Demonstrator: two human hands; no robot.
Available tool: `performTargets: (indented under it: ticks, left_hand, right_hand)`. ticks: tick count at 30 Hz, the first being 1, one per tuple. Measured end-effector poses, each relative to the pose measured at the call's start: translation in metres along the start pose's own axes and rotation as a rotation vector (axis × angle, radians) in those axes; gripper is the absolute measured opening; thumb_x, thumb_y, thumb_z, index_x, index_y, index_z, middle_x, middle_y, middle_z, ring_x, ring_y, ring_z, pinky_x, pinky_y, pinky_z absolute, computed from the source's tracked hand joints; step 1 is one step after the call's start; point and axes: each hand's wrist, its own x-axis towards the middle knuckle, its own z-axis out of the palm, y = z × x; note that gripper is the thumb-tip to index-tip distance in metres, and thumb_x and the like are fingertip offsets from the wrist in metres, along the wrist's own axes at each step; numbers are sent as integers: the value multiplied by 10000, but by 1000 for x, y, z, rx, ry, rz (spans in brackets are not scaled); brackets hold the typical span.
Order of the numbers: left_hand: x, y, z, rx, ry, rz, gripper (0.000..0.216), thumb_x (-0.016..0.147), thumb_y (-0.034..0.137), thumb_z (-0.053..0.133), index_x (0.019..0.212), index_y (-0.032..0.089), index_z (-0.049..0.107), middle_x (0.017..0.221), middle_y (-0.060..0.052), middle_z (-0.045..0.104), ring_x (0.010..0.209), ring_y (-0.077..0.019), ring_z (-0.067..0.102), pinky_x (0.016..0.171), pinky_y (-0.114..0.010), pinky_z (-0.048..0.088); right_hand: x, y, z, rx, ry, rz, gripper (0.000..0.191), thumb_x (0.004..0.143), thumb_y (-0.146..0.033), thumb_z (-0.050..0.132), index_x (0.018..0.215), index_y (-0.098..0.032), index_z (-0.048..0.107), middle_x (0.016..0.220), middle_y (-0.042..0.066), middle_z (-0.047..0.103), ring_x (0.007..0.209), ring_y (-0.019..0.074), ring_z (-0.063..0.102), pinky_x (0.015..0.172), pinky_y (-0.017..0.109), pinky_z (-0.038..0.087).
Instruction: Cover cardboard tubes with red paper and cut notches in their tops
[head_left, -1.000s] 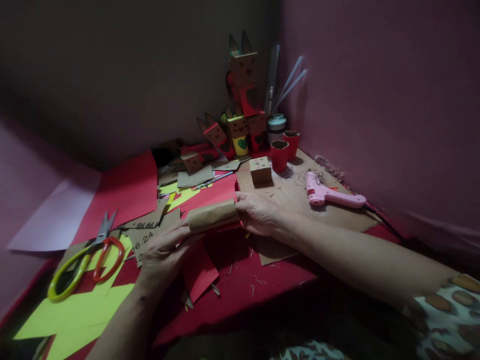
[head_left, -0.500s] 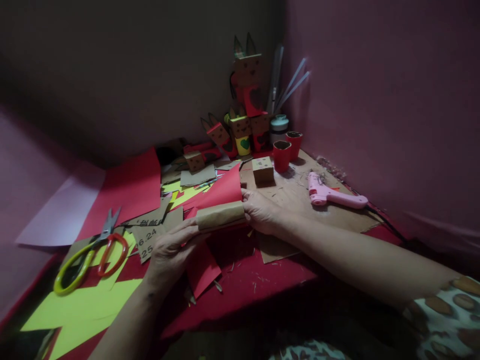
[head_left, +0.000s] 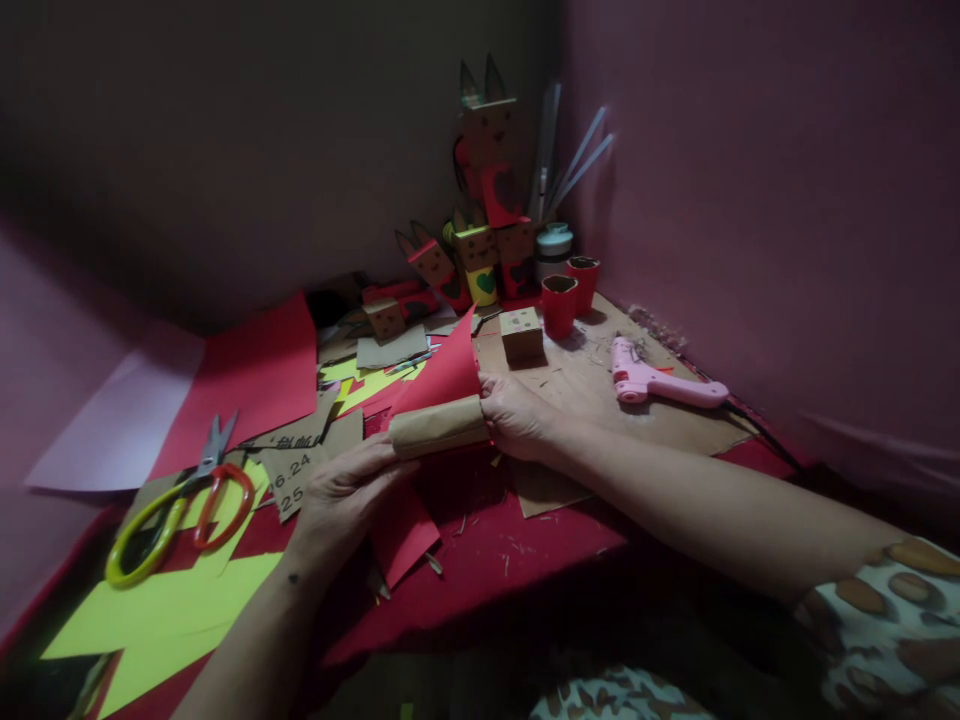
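Between my two hands lies a brown cardboard tube (head_left: 439, 428), held level above the table's front. My left hand (head_left: 349, 490) grips its left end, fingers closed around it. At the other end, my right hand (head_left: 514, 412) pinches the tube together with a red paper sheet (head_left: 444, 372), which stands up behind it in a curve. Some of the fingertips are hidden behind tube and paper. A red paper strip (head_left: 405, 535) lies under the left hand. A small cardboard box (head_left: 521, 338) with a drawn face sits beyond the right hand.
Scissors (head_left: 214, 470) with yellow and red handles lie on yellow paper (head_left: 165, 620) at left. A pink glue gun (head_left: 664, 385) rests on cardboard at right, its cord trailing. Red cups (head_left: 560, 308) and several cardboard figures (head_left: 480, 262) stand at the back, near the walls.
The tube has turned slightly in my hands, and the red sheet behind it looks narrower and more curved. The whole view has shifted a little. Both hands keep their hold.
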Motion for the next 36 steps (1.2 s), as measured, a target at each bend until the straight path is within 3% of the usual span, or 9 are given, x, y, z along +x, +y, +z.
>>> performTargets:
  ticks: [5, 12, 18, 22, 32, 36]
  left_hand:
    - [-1, -1, -1, 12, -61, -16, 172, 778, 293, 731, 942, 284, 785, 1049, -31, 761, 949, -221, 705, 882, -308, 557]
    - [1, -3, -1, 39, -75, 2, 173, 788, 335, 718, 922, 247, 785, 1004, -45, 764, 927, -244, 704, 862, -339, 568]
    - [0, 0, 2, 134, 111, 52, 115, 814, 292, 685, 895, 256, 759, 971, 4, 757, 943, -192, 692, 907, -287, 536]
    - [-1, 2, 4, 182, 200, 88, 74, 813, 270, 679, 808, 238, 745, 906, 14, 751, 886, -166, 690, 873, -262, 541]
    - [-4, 5, 7, 135, 187, 55, 75, 843, 275, 659, 826, 251, 727, 893, 16, 731, 873, -158, 672, 861, -287, 536]
    - [-5, 7, 6, 99, 188, -22, 115, 836, 319, 663, 898, 245, 724, 947, -10, 724, 846, -176, 672, 806, -310, 547]
  right_hand:
    - [0, 1, 0, 34, 6, 21, 358, 552, -180, 764, 890, -172, 648, 825, 57, 740, 865, 260, 687, 748, 389, 546]
    - [2, 0, 1, 58, 20, 66, 344, 548, -159, 750, 881, -172, 663, 816, 50, 744, 870, 268, 687, 757, 404, 544]
    - [1, -6, 7, 113, 113, 81, 354, 559, -127, 743, 899, -167, 653, 805, 60, 748, 853, 268, 688, 769, 422, 548]
    - [2, -7, 8, 134, 96, 61, 371, 558, -124, 746, 913, -169, 644, 795, 47, 747, 863, 259, 687, 778, 409, 551]
    - [-1, -10, 13, 80, 144, 133, 268, 635, -282, 685, 888, -197, 674, 774, 63, 735, 863, 273, 671, 730, 412, 546]
    - [0, -12, 14, 61, 168, 135, 268, 661, -314, 651, 905, -207, 683, 773, 72, 735, 869, 276, 664, 759, 421, 530]
